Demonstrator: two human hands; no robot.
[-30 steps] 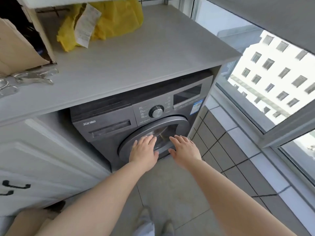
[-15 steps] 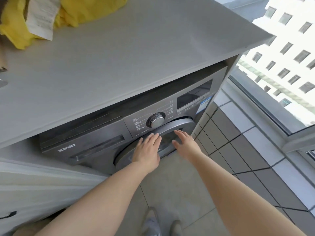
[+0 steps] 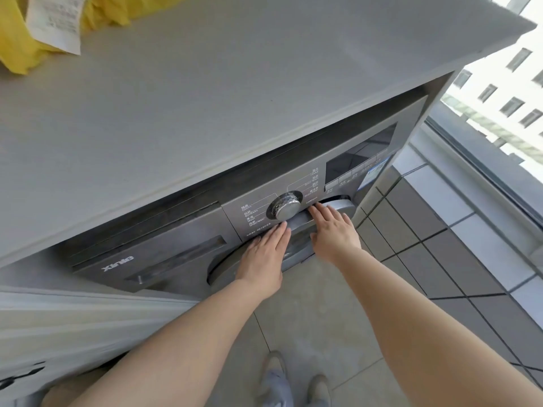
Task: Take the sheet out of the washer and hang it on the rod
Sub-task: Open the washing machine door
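While both arms reach forward and down, the left hand (image 3: 264, 259) lies flat on the dark grey round washer door (image 3: 296, 245), fingers straight and together, fingertips just below the control panel. It grasps nothing. The right hand (image 3: 335, 233) sits just beside it, to the right, palm down on the upper part of the same door; its fingers are extended toward the rim near the silver rotary program dial (image 3: 286, 205). Whether the right fingertips hook over the door edge cannot be told from this angle; no clenching is seen.

The door looks closed against the grey front-loading washing machine (image 3: 176, 254). The sheet is not visible; the drum interior is hidden behind the door and hands.

Left of the dial is the recessed detergent drawer (image 3: 176, 257), with a white brand mark beside it. Right of the dial is a dark glossy display panel (image 3: 361, 160), with a blue-and-white sticker at its lower right corner.

A pale grey countertop (image 3: 235, 98) spans above the machine. At its far left corner rests a crumpled yellow plastic bag (image 3: 17, 45) with a white printed paper slip (image 3: 55, 22) lying on it.

Grey tiled floor (image 3: 308, 318) lies below, with the person's two grey shoes (image 3: 276, 380) at the bottom edge. Grey wall tiles and a window frame run along the right.
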